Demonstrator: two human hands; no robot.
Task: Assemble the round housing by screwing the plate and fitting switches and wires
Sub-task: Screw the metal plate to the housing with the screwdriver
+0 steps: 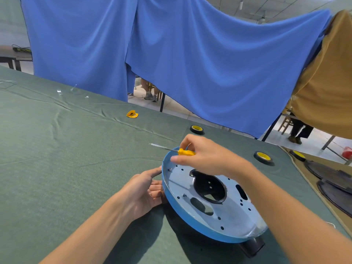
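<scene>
Bright, even overhead room light, soft dark shadow pooled on the counter [76, 159] beneath the round housing [188, 216], pale glare across its metal plate [238, 212], screwdriver [181, 151] shaft smeared by motion blur, wide-angle bowing of the blue curtain [209, 63] and counter edge towards the borders.

We see a matt green tablecloth [76, 149], glossy blue housing rim [187, 214], shiny bare-metal plate [234, 210], smooth yellow plastic screwdriver handle [186, 152].
</scene>
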